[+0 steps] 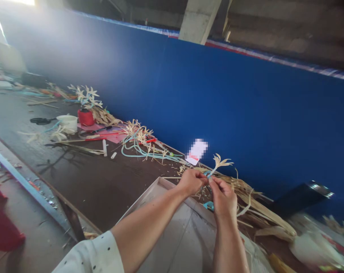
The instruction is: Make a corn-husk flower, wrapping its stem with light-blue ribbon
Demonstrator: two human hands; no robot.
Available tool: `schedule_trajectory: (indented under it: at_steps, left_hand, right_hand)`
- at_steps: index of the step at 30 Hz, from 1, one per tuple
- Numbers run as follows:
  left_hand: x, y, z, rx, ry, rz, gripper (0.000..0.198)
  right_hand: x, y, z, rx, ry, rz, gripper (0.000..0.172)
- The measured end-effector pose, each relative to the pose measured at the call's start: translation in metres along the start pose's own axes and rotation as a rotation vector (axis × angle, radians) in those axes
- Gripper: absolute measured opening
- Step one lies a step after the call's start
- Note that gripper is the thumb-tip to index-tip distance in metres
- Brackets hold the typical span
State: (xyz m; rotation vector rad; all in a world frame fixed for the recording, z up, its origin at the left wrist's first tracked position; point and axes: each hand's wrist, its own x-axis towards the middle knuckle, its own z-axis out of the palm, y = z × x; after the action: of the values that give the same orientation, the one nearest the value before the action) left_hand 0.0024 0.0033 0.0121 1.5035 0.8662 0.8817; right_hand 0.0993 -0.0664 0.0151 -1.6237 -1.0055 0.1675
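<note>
- Fingers of left hand (192, 182) and right hand (224, 195), pinched together, hold the flower stem (212, 172).
- Best kept light, below the petals (223, 163): thin, they could crack.

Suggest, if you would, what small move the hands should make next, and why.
I would probably let the left hand steady the light blue stem while the right hand gently smooths it just below the pale flower: both hands meet in a close grip there, and the flower spreads open beyond them, out of the way.
</note>
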Motion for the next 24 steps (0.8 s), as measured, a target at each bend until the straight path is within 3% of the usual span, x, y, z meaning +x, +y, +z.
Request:
schedule_trajectory:
  at_steps: [6,14,24]
  left_hand:
    - [-0.005,0.003,0.001,0.086,0.049,0.086,0.017]
    - [-0.004,-0.001,-0.001,0.171,0.082,0.167,0.016]
    - [-0.016,-0.004,0.009,0.344,0.206,0.355,0.021]
  right_hand:
    - [-0.001,-0.001,-0.001,-0.1,0.034,-0.044,0.032]
    - [-0.004,-0.008,-0.001,-0.046,0.017,-0.054,0.031]
    - [0.002,0.001,0.003,-0.025,0.082,0.097,0.044]
